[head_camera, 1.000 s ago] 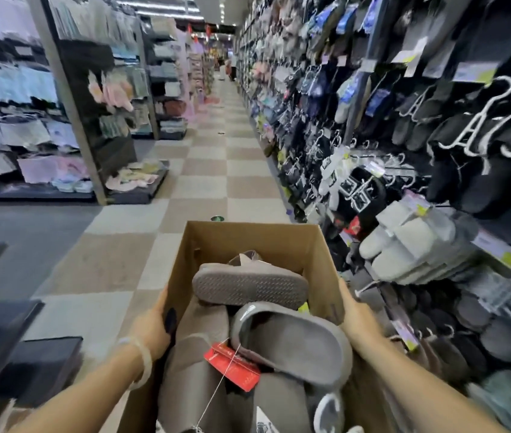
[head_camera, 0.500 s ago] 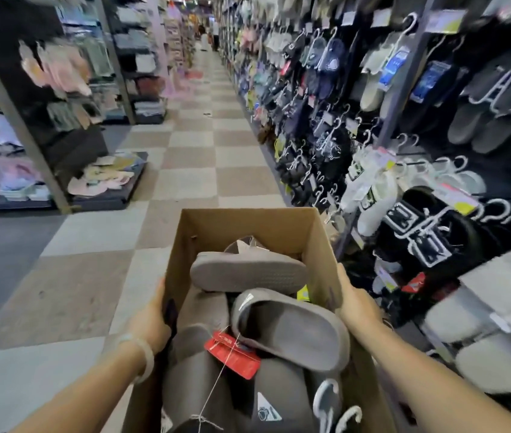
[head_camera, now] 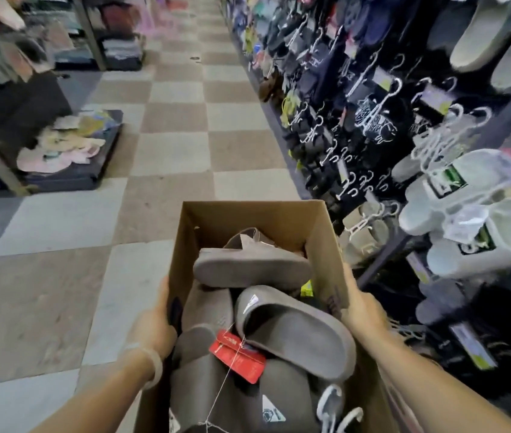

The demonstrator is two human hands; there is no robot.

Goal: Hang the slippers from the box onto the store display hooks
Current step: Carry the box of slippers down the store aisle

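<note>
An open cardboard box (head_camera: 282,220) is carried in front of me, filled with several grey-brown slippers (head_camera: 291,329). A red tag (head_camera: 238,356) on a string lies on them, and white plastic hangers (head_camera: 335,407) poke out at the near right. My left hand (head_camera: 154,326) grips the box's left wall. My right hand (head_camera: 362,310) grips its right wall. The display wall with hooks (head_camera: 370,120) runs along my right, hung with dark and white slippers (head_camera: 467,220).
A checkered tile aisle (head_camera: 179,145) stretches ahead. On the left stand dark shelving units, with pastel goods on a low shelf (head_camera: 69,145). The slipper racks on the right reach close to the box and my right arm.
The view has tipped downward and advanced along the aisle; the white slippers on the right rack now sit higher and nearer. Both hands keep the same grip on the box.
</note>
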